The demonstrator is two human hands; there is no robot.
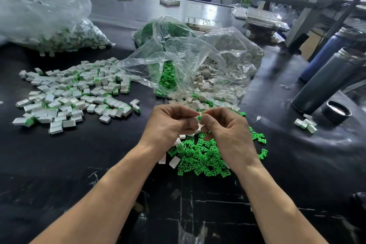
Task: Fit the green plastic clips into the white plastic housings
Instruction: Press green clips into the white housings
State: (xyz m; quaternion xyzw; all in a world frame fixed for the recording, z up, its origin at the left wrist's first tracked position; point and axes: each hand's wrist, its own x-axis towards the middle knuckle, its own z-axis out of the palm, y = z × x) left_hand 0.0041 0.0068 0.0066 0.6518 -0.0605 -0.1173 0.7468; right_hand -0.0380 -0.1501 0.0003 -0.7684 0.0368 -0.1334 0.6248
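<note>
Head view shows two hands meeting above a heap of loose green clips (204, 156) on the black table (79, 164): the left hand (170, 125) has its fingers curled round a white housing (198, 119), and the right hand (225, 130) pinches a green clip (199, 117) against it. Three clear bags (178, 53) lie beyond, one spread of finished pieces (75, 93) lies to the left, and two dark flasks (326, 79) stand right, the pieces too many to count.

no legible text anywhere
</note>
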